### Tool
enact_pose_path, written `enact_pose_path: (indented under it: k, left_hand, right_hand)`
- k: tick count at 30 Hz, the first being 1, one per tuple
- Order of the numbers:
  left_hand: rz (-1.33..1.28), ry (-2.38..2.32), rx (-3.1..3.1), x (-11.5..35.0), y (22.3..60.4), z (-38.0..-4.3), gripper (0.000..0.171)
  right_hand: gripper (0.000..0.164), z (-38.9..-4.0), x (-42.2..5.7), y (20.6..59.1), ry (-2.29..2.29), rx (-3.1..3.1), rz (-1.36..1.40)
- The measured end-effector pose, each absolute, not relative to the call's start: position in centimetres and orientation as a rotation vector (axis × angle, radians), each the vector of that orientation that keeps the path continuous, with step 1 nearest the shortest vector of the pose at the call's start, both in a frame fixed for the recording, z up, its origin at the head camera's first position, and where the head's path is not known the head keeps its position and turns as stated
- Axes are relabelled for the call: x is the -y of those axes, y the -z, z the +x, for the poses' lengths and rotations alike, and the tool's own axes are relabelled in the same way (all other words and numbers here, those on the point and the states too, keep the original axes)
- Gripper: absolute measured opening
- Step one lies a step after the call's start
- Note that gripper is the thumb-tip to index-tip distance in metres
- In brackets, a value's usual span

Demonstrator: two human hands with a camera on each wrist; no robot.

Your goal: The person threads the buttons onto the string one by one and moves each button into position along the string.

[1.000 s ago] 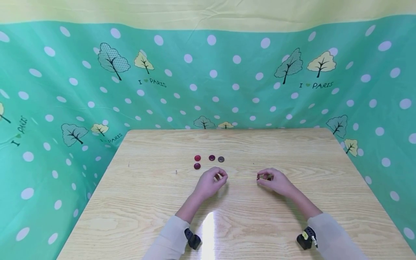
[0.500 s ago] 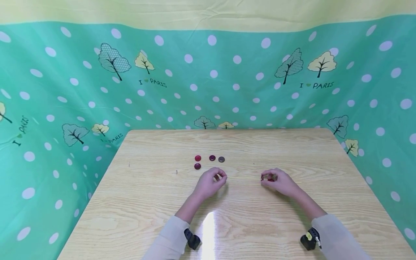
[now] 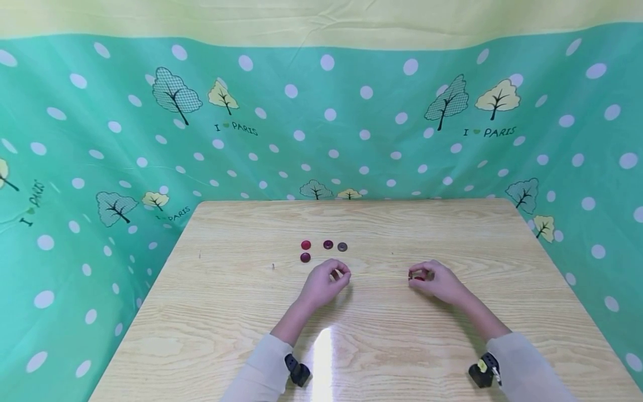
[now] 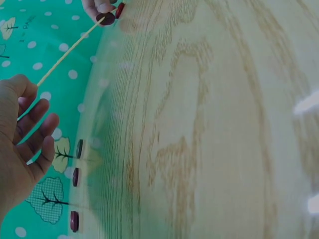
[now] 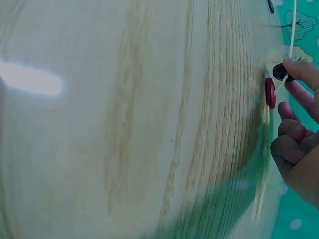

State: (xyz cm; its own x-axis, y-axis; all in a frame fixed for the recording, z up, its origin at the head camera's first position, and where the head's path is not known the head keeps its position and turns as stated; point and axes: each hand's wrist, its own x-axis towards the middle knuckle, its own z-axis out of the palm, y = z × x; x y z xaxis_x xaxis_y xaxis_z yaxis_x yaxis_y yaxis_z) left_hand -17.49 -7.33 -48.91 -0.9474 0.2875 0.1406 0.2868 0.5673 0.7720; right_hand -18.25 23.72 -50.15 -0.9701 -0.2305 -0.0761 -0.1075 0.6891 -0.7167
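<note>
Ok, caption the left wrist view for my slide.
A yellow cord runs straight from the left grip to a dark button pinched in the right grip.

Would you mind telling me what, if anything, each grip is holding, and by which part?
The left grip pinches the yellow cord; whether by its very end is hidden. The right grip pinches a dark button by its rim.

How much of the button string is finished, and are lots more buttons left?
Looks done: a red button seems threaded on the yellow string, next to a dark button. In hand: the right hand pinches that dark button, which also seems threaded, while the left hand pinches the string, stretched straight between them. Probably left: four loose buttons on the table, if all are meant to go on.
</note>
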Motion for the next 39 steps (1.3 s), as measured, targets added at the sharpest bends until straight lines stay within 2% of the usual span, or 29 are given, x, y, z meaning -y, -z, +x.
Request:
enact_pose_path:
  k: [16,39]
  left_hand:
    - [0.507,-1.367,-2.783,7.39,49.09,-17.48,0.007]
    - [0.513,-1.350,-2.782,7.36,49.27,-17.49,0.008]
  right_hand:
    - [0.032,-18.15,-24.28,50.31,1.162,-2.719,-0.291]
    - [0.038,-18.38,-23.96,50.27,1.167,-2.670,-0.293]
